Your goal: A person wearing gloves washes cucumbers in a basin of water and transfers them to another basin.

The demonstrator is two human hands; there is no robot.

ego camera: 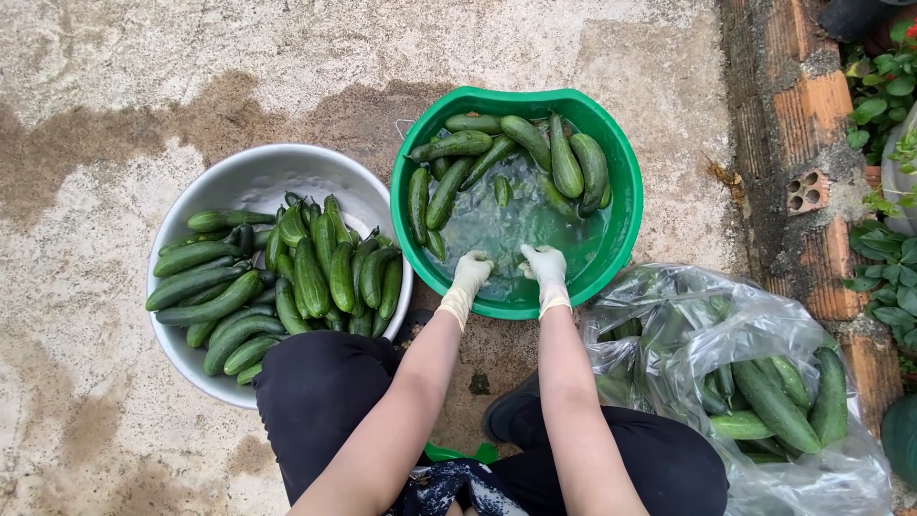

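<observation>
Black-trousered knees (pixel 325 392) at the near edge, bare forearms reaching away toward a round green plastic basin (pixel 621 191) of water on the concrete floor (pixel 191 57). Left hand (pixel 471 270) in a pale rubber glove, dipped at the near rim of the basin, fingers curled narrow; whether gripping anything, cannot tell. Right hand (pixel 543 265), likewise gloved, just beside it, fingers bent inward toward the left hand, contents also hidden by the water's glare. Floating at the far side of the basin, a cluster of dark green cucumbers (pixel 564 158), long axes mostly running near-to-far, a few slanting toward the far right; one small cucumber (pixel 501 189) apart in the middle, pointing near-to-far. To the left, touching the green basin, a round silver metal bowl (pixel 248 172) heaped with more green cucumbers (pixel 306 277), those on the left lying slanted left-to-right, those on the right standing near-to-far. To the right near, a crumpled clear plastic bag (pixel 688 306) holding large cucumbers (pixel 774 406) lying diagonally. Along the far right, a worn brick edging (pixel 802 124) with green leafy plants (pixel 888 86) beyond.
</observation>
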